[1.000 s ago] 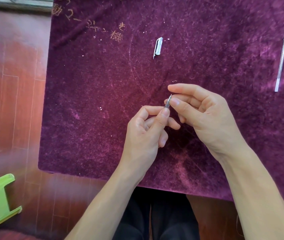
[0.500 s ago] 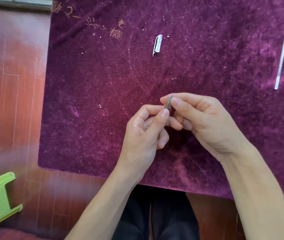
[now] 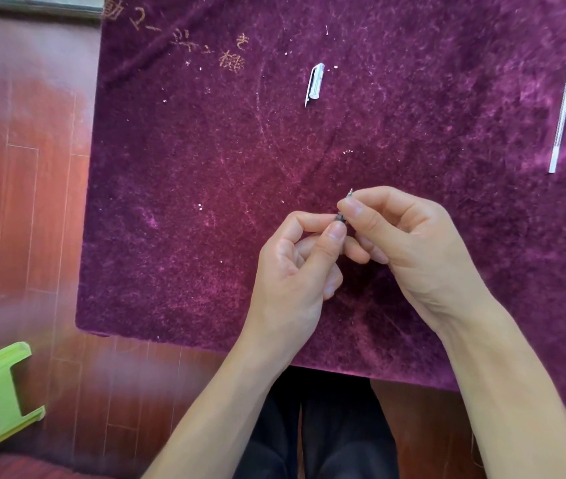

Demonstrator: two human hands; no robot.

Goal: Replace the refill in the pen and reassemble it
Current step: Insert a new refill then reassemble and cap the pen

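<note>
— Since a second ago, what has shifted?

— Both hands have slid a little toward the lower right of the frame, and the right index finger, stretched out before, has curled in over the small pen tip piece (image 3: 343, 213).

— Who has it now?

— Both. The left hand (image 3: 295, 271) pinches its lower end between thumb and index finger, while the right hand (image 3: 409, 243) closes thumb and index finger on its upper part. Only a dark grooved collar and a fine metal point show between the fingers (image 3: 361, 216).

— Which way does it lie?

— Its long axis runs nearly up the frame, tilted slightly right, with the point toward the upper edge, clear of the purple cloth on the bench (image 3: 205, 188).

— And the other parts?

— The clear cap (image 3: 315, 84) lies near the top centre, well apart from both hands. The long thin white piece (image 3: 564, 112), probably the refill or barrel, lies at the upper right, lengthwise up the frame. The right hand is nearer to it.

— So the next reach?

— Likely to the upper right, with the right hand, while the left keeps the tip piece.
</note>
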